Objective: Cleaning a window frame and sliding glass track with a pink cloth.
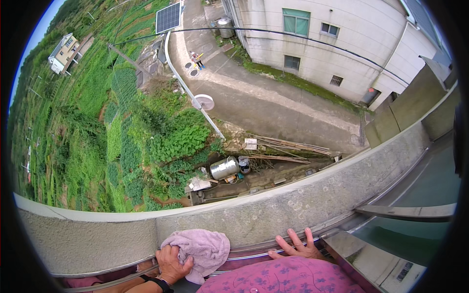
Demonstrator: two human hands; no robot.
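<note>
A crumpled lilac towel (199, 251) hangs over the inner edge of a grey concrete window ledge (278, 214). My left hand (174, 265) grips its left side, with a dark band on the wrist. Farther right, my right hand (296, 247) rests with fingers spread on the metal window track (240, 254) and holds nothing. Part of that palm is hidden behind my pink patterned clothing (285, 276). Below the left hand, the forearm and window frame overlap.
Past the ledge is a steep drop to a concrete lane (263, 99). A window pane (406, 234) stands at the right. Below lie a metal tank (224, 168) and long poles (289, 144). A solar-panel lamp pole (183, 82) rises near the lane, where a person (196, 60) stands.
</note>
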